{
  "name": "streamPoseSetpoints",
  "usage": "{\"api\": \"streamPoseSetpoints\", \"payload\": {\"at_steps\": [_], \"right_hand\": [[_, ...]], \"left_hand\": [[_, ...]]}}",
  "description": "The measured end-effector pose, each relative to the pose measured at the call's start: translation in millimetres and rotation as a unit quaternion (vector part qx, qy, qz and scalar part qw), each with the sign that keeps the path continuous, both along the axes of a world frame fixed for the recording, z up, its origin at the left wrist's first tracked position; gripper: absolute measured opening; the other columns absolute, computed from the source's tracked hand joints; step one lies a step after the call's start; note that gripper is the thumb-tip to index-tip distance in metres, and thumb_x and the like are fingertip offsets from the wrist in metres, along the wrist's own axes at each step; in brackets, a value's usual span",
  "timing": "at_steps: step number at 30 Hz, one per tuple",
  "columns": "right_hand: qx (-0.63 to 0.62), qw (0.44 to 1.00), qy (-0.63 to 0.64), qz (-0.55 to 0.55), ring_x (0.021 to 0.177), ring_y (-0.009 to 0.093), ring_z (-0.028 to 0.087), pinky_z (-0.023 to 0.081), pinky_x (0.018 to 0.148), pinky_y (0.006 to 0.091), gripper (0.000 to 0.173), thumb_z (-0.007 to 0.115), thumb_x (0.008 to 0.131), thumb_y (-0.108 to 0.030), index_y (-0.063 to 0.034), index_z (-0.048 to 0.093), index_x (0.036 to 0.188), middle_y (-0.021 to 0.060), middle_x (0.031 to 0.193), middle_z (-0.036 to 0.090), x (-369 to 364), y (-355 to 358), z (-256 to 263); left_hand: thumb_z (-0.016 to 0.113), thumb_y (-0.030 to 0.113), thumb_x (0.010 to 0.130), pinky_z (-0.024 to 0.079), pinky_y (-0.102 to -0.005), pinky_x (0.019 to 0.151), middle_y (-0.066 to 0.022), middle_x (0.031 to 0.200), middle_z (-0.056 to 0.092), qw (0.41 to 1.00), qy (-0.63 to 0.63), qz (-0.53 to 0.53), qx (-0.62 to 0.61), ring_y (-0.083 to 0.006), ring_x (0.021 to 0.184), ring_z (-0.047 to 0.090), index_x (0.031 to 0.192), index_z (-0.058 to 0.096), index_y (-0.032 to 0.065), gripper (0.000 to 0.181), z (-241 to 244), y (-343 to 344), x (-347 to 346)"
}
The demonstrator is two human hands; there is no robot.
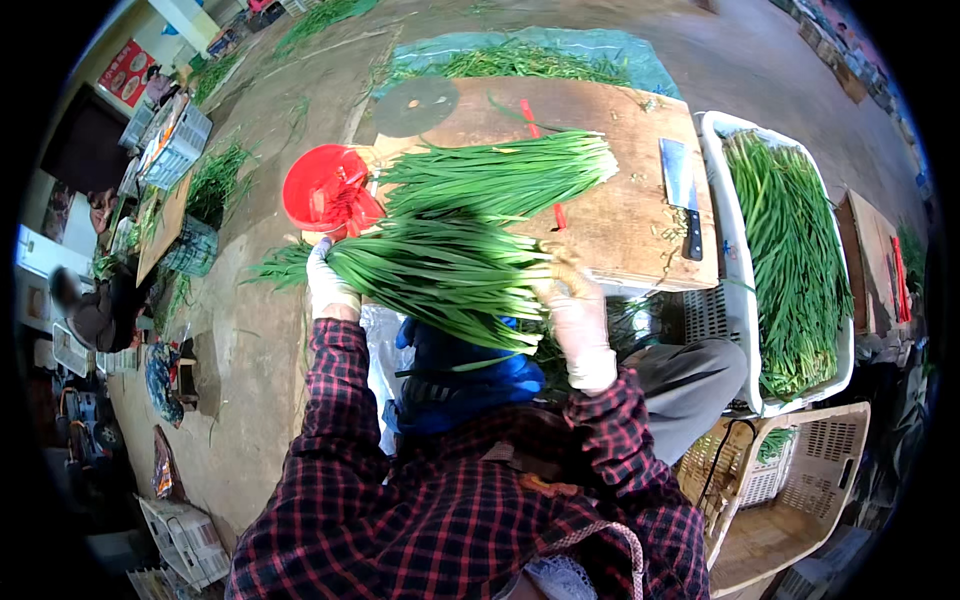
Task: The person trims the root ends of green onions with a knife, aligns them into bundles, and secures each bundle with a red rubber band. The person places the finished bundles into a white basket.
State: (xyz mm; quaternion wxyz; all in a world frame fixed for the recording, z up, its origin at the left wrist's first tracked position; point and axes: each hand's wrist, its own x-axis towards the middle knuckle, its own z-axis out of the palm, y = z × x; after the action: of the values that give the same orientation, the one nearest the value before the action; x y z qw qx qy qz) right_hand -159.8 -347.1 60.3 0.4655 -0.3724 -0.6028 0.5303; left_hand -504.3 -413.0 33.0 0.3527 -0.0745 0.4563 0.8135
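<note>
My left hand (330,281), in a whitish glove, holds the leafy end of a bunch of garlic chives (442,274) above my lap. My right hand (576,315), gloved and partly blurred, is at the pale cut ends of this bunch; whether its fingers grip them I cannot tell. A second pile of chives (502,172) lies on the wooden board (630,247), over a red strip (559,216). To the right on the board rests a cleaver (680,176) with a black handle, beside small stem trimmings (667,229). A red bowl (304,187) with red strips stands at the board's left edge.
A white crate (739,330) full of chives stands right of the board, with a beige crate (802,551) nearer me. Loose greens lie on a blue-green sheet (652,64) beyond the board. A person (97,315) sits far left near a small stool (186,371).
</note>
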Motion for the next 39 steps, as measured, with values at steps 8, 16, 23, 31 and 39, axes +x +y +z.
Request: {"api": "streamPoseSetpoints", "payload": {"at_steps": [8,16,23,31,39], "right_hand": [[-0.194,0.966,-0.128,0.112,0.094,0.011,0.057,0.042,0.088,0.0252,0.025,0.060,0.091,-0.022,0.0018,0.066,0.091,0.0072,0.100,0.065,79,-22,21],[-0.430,0.851,0.245,0.176,0.091,0.020,0.059,0.045,0.088,0.0346,0.025,0.054,0.092,-0.022,0.0014,0.061,0.091,0.0099,0.093,0.062,3,-59,-21],[-0.360,0.824,0.422,0.111,0.088,0.032,0.060,0.045,0.088,0.0442,0.025,0.052,0.088,-0.019,-0.0040,0.052,0.068,0.0151,0.080,0.060,68,-51,4],[-0.233,0.972,0.033,-0.018,0.084,0.012,0.055,0.044,0.077,0.0234,0.026,0.054,0.090,-0.017,0.0027,0.060,0.106,0.0066,0.101,0.061,107,-45,11],[-0.042,0.878,0.473,-0.063,0.127,0.043,0.037,0.046,0.097,0.0505,0.032,0.048,0.091,-0.008,0.0138,0.046,0.115,0.0313,0.119,0.051,201,17,69]], "left_hand": [[0.046,0.028,0.087,0.050,-0.0466,0.082,-0.0178,0.101,0.064,0.999,-0.037,0.005,-0.017,-0.0345,0.087,0.062,0.103,0.058,0.0007,0.034,-26,-15,-8],[0.040,0.032,0.088,0.043,-0.0515,0.093,-0.0248,0.112,0.059,0.998,-0.041,-0.041,-0.008,-0.0403,0.100,0.058,0.112,0.054,-0.0065,0.048,-37,-21,10],[0.040,0.032,0.087,0.048,-0.0485,0.085,-0.0215,0.102,0.063,0.999,-0.008,-0.046,-0.004,-0.0368,0.090,0.061,0.103,0.059,-0.0035,0.043,-88,-33,-10],[0.038,0.029,0.087,0.046,-0.0473,0.087,-0.0201,0.105,0.063,0.995,-0.002,-0.098,0.027,-0.0362,0.094,0.059,0.105,0.059,-0.0032,0.043,-93,-37,-15],[0.045,0.028,0.088,0.048,-0.0440,0.086,-0.0184,0.097,0.064,0.995,-0.014,-0.061,0.078,-0.0337,0.087,0.061,0.097,0.060,-0.0036,0.036,-82,-37,-19]]}}
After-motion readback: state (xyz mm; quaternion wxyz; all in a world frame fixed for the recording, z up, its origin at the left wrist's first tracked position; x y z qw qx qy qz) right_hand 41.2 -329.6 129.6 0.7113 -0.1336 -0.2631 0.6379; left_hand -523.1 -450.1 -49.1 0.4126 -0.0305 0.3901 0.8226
